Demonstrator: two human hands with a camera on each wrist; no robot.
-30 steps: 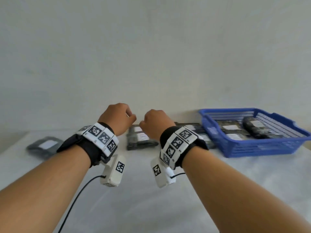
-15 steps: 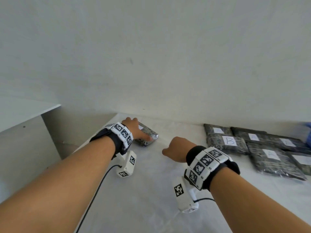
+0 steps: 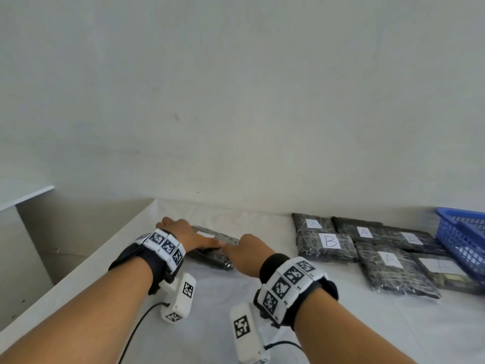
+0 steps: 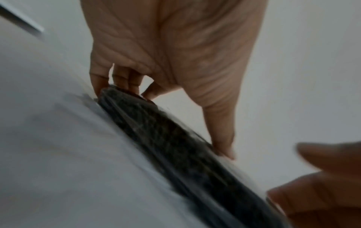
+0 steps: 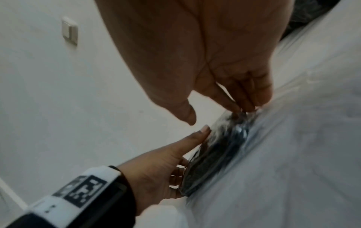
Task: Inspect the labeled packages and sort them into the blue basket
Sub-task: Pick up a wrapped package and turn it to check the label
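The package (image 3: pixel 210 252) lay on the white table (image 3: pixel 210 324) directly under both hands, at the far left end of the work area and well apart from the blue basket (image 3: pixel 462 232), which stood far to the right of the right hand. Its far edge was tipped up off the cloth while its near edge rested on the table.

The left hand (image 3: pixel 183 233) gripped the package from its left side: the fingers (image 4: pixel 101 81) curled over the far edge and the thumb (image 4: pixel 220 135) pressed along the upper face. This grip appeared intended to tilt the package so that its label could be read. The label itself was mostly hidden by the hand, and no letter could be made out.

The right hand (image 3: pixel 248 252) met the package at its right end. Its fingertips (image 5: pixel 252 104) touched the plastic wrap there, and the thumb (image 5: pixel 185 112) stood apart from the wrap, not yet closed on it. The likely purpose was to steady that end for a two-handed lift.

The stack of labelled packages (image 3: pixel 380 256) lay to the right of the right hand, between it and the basket. Letters A and B were legible on several; one near the basket was too blurred to read.

Judged stage: pick-up for inspection, with sorting not yet begun for this item.
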